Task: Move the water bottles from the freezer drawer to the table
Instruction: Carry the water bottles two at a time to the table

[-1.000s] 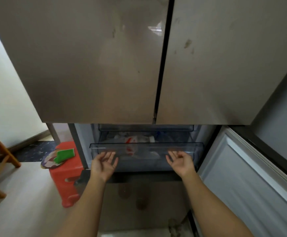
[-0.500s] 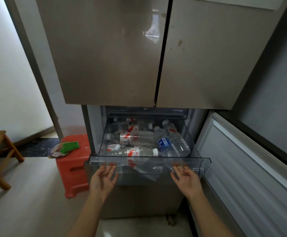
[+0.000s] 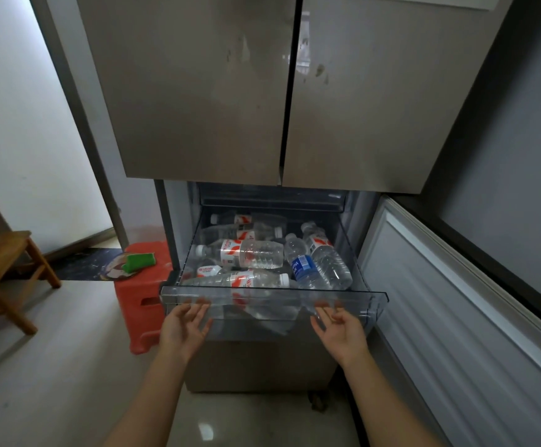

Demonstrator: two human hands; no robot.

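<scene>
The clear plastic freezer drawer (image 3: 272,293) stands pulled out below the fridge's upper doors. Several clear water bottles lie on their sides in it. Most have red-and-white labels, such as the one in the middle (image 3: 246,253) and the one along the front (image 3: 240,280). One at the right has a blue label (image 3: 303,267). My left hand (image 3: 183,327) is palm up under the left of the drawer's front lip, fingers apart and fingertips at the lip. Under the right of the lip, my right hand (image 3: 340,330) is also palm up with spread fingers. Neither hand holds a bottle.
The open lower freezer door (image 3: 456,301) swings out on the right, close to my right arm. A red plastic stool (image 3: 140,295) with a plate and a green sponge (image 3: 140,261) stands left of the drawer. Wooden furniture (image 3: 1,253) is at the far left on the tiled floor.
The drawer has slid out toward me with both hands at its front lip, uncovering the bottles. My view has drawn back and shows more of the fridge.
</scene>
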